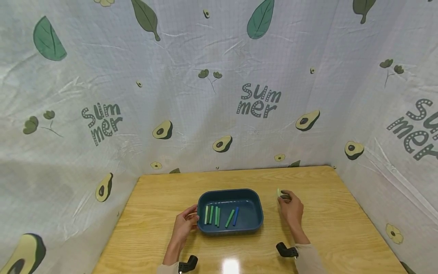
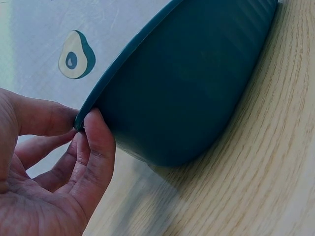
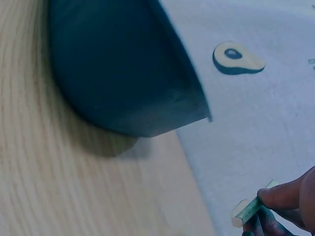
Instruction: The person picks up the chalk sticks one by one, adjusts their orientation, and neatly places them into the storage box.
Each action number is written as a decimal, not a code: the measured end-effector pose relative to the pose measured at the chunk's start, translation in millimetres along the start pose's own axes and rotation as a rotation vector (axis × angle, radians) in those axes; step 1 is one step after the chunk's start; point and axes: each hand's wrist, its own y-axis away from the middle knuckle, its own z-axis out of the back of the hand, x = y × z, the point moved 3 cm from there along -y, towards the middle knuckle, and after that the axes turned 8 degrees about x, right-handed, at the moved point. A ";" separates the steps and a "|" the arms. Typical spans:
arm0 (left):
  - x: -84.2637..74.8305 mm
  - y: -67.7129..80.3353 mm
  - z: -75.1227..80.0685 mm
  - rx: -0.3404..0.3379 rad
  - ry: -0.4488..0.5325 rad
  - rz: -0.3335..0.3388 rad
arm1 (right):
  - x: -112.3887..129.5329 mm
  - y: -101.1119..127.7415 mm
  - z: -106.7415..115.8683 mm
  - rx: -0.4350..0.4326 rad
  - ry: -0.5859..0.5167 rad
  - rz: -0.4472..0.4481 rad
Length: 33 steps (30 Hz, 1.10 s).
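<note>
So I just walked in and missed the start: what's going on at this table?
A person sits at a wooden table with a dark blue tray before them. Their left hand holds the tray's left rim. Their right hand pinches a pale green stick beside the tray. Five green sticks and a blue stick lie inside it.

Our two hands, either side of the blue tray

Our left hand (image 1: 184, 224) rests at the left end of the blue tray (image 1: 254, 224), thumb and fingertips (image 2: 96, 132) pinching its rim. Our right hand (image 1: 291, 209) lies well right of the tray, fingers curled, pinching a pale green chalk stick (image 3: 248, 210). Both forearms reach forward, wrists strapped.
</note>
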 end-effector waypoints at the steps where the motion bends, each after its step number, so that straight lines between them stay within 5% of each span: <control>1: 0.1 0.0 0.0 -0.001 0.001 0.001 | 1.5 -0.2 0.8 0.007 -0.003 -0.003; 18: 1.3 -1.0 0.2 -0.018 -0.002 0.014 | 23.8 -1.9 5.0 0.134 -0.048 0.015; 33: -1.9 1.7 -1.7 -0.007 0.006 0.013 | 52.1 -4.0 -0.1 0.271 -0.222 -0.005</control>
